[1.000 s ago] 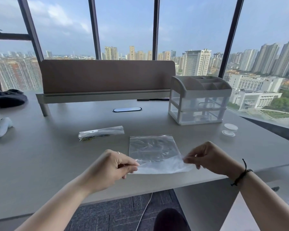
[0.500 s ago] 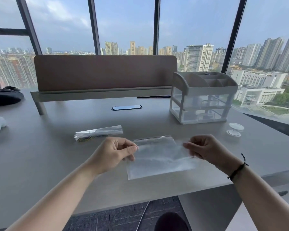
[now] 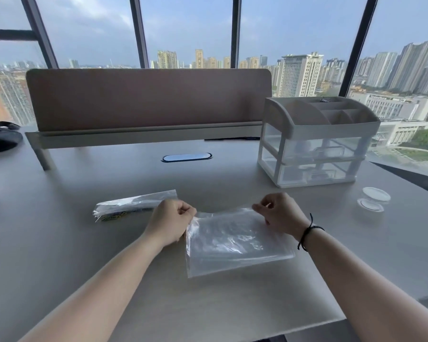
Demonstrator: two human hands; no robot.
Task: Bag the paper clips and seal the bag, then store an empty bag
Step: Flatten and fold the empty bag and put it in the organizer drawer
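An empty clear plastic bag (image 3: 232, 243) hangs in front of me over the grey desk (image 3: 84, 255), its lower part lying on the desktop. My left hand (image 3: 171, 223) pinches the bag's top left corner. My right hand (image 3: 279, 213) pinches the top right corner. A second bag (image 3: 131, 204), folded up with colourful paper clips inside, lies on the desk just beyond my left hand.
A white organiser with clear drawers (image 3: 316, 144) stands at the back right. Two small round clear lids or dishes (image 3: 373, 198) sit to its right front. A brown divider panel (image 3: 146, 102) runs along the back. A dark bag (image 3: 0, 139) lies at far left.
Both hands moved forward, away from the desk's front edge, carrying the empty bag. The bag now hangs from their pinch by its far edge instead of lying flat.
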